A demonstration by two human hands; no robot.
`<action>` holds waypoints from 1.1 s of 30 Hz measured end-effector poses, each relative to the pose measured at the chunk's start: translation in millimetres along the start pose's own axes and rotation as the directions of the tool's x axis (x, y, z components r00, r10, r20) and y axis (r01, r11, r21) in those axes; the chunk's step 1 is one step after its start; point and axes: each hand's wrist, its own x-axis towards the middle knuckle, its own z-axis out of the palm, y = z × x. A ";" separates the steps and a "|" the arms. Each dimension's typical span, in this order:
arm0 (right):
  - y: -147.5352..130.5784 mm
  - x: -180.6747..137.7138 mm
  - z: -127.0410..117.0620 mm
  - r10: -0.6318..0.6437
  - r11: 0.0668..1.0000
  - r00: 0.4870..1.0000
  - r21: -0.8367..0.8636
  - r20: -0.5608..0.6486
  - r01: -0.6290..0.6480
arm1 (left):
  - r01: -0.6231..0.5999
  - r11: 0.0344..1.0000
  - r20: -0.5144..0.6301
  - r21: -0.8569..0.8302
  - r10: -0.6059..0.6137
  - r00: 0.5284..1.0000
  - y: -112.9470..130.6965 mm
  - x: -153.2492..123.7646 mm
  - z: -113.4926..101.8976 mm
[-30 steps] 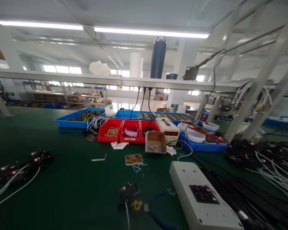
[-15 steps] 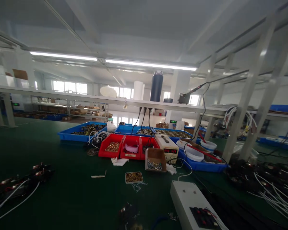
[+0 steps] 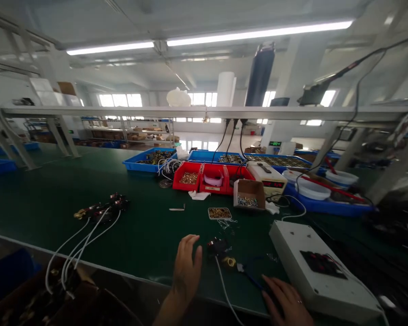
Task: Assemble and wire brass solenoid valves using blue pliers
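My left hand [image 3: 187, 262] is over the front of the green bench, fingers stretched and thumb apart, with nothing in it. Just to its right lies a small black part [image 3: 217, 246] with a white cable [image 3: 224, 283] running toward the bench edge. A brass-coloured piece [image 3: 230, 261] is beside that part. Further right is a blue-handled tool [image 3: 253, 280] with a small pale head; its exact kind is unclear. My right hand [image 3: 285, 301] is at the handle end of this tool, fingers extended and apart, and no firm grip shows.
A grey box [image 3: 313, 267] with black terminals stands at right. Behind are a small tray of brass pieces [image 3: 219, 213], a cardboard box of screws [image 3: 249, 199] and red bins [image 3: 187, 177]. Black assemblies with white cables [image 3: 104, 210] lie at left. A shelf [image 3: 156, 112] crosses above.
Both my hands have come into view at the front. The view has turned left and downward, showing the bench edge and the open carton at lower left.
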 end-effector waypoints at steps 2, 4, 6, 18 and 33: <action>-8.5 1.2 1.9 0.015 1.000 1.000 0.022 0.015 -0.016 | 0.031 1.000 0.080 0.005 -0.031 0.996 -4.4 -2.7 5.6; -20.0 6.3 2.9 0.027 0.997 0.999 0.070 0.019 -0.028 | 0.031 0.999 0.150 0.013 -0.033 0.988 -0.2 -5.5 11.7; -29.8 11.6 3.5 0.067 0.992 0.997 0.103 0.042 -0.071 | 0.022 0.999 0.199 0.024 -0.026 0.980 8.9 -8.3 19.9; -60.8 30.3 -12.4 0.419 0.747 0.888 0.484 0.189 -0.456 | 0.014 0.995 0.236 -0.095 0.009 0.972 39.7 -15.4 30.5; -162.7 82.9 -98.1 0.491 0.079 0.869 0.989 0.067 -0.121 | -0.275 0.788 0.025 -0.551 0.345 0.938 131.5 -29.1 -49.6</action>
